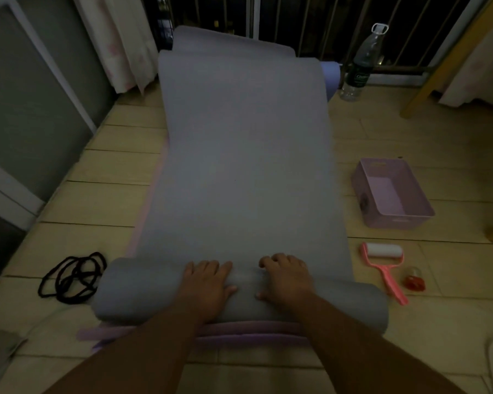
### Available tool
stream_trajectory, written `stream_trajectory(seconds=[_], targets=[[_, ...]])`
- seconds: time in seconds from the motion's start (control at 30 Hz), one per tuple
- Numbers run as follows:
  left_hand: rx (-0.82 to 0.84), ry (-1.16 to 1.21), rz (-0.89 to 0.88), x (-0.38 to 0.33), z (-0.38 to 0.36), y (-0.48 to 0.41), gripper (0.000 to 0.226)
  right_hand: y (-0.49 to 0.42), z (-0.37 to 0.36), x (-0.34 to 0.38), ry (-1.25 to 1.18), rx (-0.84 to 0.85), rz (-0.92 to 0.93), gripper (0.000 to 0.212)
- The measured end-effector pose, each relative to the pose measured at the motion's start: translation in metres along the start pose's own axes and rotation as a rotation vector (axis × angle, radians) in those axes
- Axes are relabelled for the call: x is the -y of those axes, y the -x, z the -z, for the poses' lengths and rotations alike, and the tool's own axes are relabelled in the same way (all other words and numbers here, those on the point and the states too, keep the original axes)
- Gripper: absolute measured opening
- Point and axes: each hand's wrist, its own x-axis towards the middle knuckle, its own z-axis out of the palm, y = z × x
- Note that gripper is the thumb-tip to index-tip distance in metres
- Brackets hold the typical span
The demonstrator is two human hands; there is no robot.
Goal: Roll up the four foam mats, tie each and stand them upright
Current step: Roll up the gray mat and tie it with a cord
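We treat the grey mat (239, 166) as light, soft foam: it bends easily, springs back, and the roll (143, 288) will probably loosen if pressure is lifted. The surface looks matte, so we expect palms to hold on it without sliding. It lies lengthwise on the floor on top of pink-purple mats (239, 334), its near end wound into a thick roll directly in front of us and the rest flat, running away toward the railing.

We take hold at the top of the roll, near its middle, with the hands a little apart so that both ends advance evenly.

The left hand (208, 282) lies palm-down on the roll, fingers extended and spread, thumb on the near side. The right hand (286, 280) also presses palm-down, its fingers bent further over the crest. Neither hand closes round the roll, which is too thick for that.

The black cords (71, 277) lie on the floor just left of the roll, within reach for tying.
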Motion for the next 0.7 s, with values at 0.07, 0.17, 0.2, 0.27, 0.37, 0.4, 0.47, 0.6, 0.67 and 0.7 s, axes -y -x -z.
stream_trajectory(seconds=[0.07,0.17,0.2,0.27,0.37,0.4,0.47,0.6,0.67,0.7], targets=[[0.067,-0.023,0.053,-0.003,0.003,-0.007,0.066,0.000,-0.008,0.007,0.099,-0.096,0.128,0.048],[-0.012,0.013,0.049,-0.009,0.005,-0.006,0.047,0.001,-0.007,0.012,0.111,-0.051,0.169,0.044],[-0.045,-0.002,0.013,-0.012,0.004,-0.004,0.039,0.001,-0.007,0.011,0.130,-0.017,0.167,0.051],[-0.126,-0.007,-0.065,-0.011,-0.001,-0.005,0.032,0.002,-0.011,0.008,0.206,0.053,0.191,0.069],[0.011,0.085,-0.151,0.005,0.003,-0.008,0.065,0.002,-0.021,0.005,0.261,0.161,0.154,0.098],[0.065,0.091,-0.201,0.011,0.004,-0.007,0.088,0.001,-0.023,0.006,0.267,0.183,0.127,0.105],[0.171,0.010,-0.226,0.016,0.008,-0.004,0.115,0.000,-0.023,0.010,0.253,0.153,0.086,0.103],[0.185,-0.098,-0.078,0.006,0.013,-0.005,0.091,0.000,-0.012,0.016,0.161,0.080,0.069,0.067],[0.149,-0.138,-0.061,0.003,0.022,-0.009,0.068,-0.002,-0.004,0.019,0.134,0.045,0.063,0.046],[0.160,-0.141,-0.056,0.002,0.029,-0.011,0.055,-0.003,0.001,0.021,0.119,0.043,0.057,0.040]])
